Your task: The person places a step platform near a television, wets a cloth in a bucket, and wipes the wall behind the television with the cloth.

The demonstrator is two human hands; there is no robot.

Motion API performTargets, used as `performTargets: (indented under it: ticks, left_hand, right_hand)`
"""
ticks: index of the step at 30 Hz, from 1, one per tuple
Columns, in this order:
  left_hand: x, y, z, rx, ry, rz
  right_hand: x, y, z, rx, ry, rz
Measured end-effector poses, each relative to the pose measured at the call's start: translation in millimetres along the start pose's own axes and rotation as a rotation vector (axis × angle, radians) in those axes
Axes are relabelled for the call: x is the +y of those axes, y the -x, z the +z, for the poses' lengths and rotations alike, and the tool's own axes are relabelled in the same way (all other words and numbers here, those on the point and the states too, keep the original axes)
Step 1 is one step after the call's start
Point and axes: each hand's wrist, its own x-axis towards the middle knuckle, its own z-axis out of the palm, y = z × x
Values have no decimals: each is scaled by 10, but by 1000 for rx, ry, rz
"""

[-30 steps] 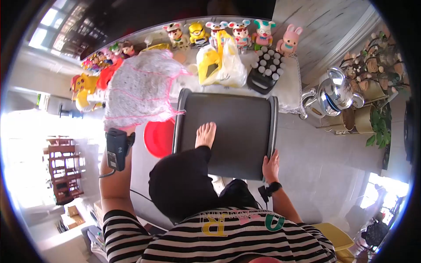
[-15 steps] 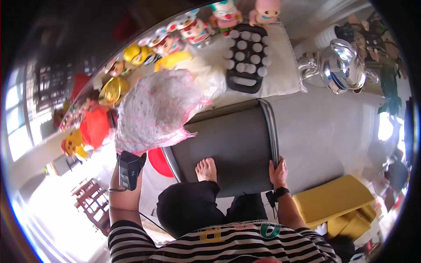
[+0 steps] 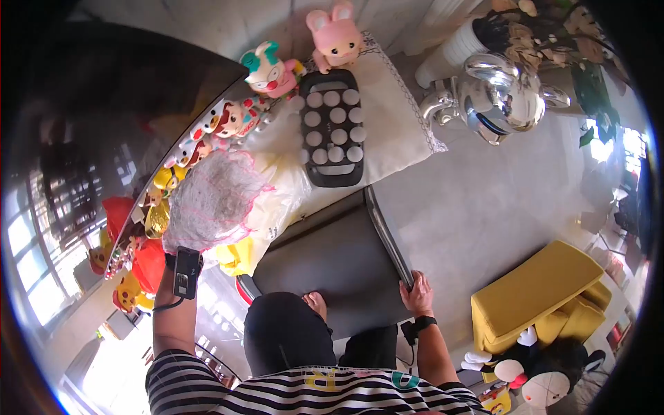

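A crumpled, sheer grey-white mesh cloth with pink edging bunches at the end of my left forearm. My left hand is hidden behind it and the black device on my wrist, so its fingers do not show. Beside the mesh lie a translucent plastic bag and a yellow piece. My right hand has its fingers curled over the metal edge of a dark grey padded chair. One bare foot rests on that chair.
Several toy figures, including a pink-eared one, line the white cushioned ledge. A black rack with white round knobs lies there. A shiny silver figure stands right. A yellow stool and plush toy are lower right.
The view has shifted, and the ledge sits lower and further left. The mesh looks smaller and more bunched, with the yellow piece now below it. My right hand stays at the chair edge.
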Motion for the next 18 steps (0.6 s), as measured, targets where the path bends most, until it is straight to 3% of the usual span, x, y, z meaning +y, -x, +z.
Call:
performTargets:
  ticks: [10, 18]
  left_hand:
    - [336, -43, 178, -91, 32, 91]
    - [619, 241, -580, -111, -58, 98]
  right_hand:
    - [-5, 7, -63, -25, -35, 8]
    - [-57, 46, -74, -4, -57, 56]
